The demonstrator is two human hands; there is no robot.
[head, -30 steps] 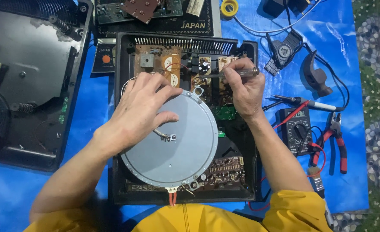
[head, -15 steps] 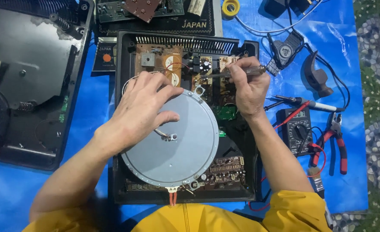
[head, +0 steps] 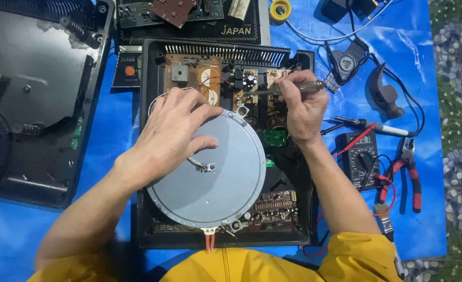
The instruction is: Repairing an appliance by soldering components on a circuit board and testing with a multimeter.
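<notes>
the left hand (head: 176, 130) rests spread, palm down, on the grey round disc (head: 210, 167) inside the open black casing (head: 145, 156); the right hand (head: 304, 107) grips a screwdriver (head: 288, 89), tip over the circuit boards (head: 241, 81).

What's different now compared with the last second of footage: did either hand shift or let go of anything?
Hardly anything. The right hand kept its grip on the screwdriver and only edged a little toward the middle of the circuit board, tip still down among the components. The left hand stayed spread on the grey round disc. The tools on the blue tarp did not move.
</notes>
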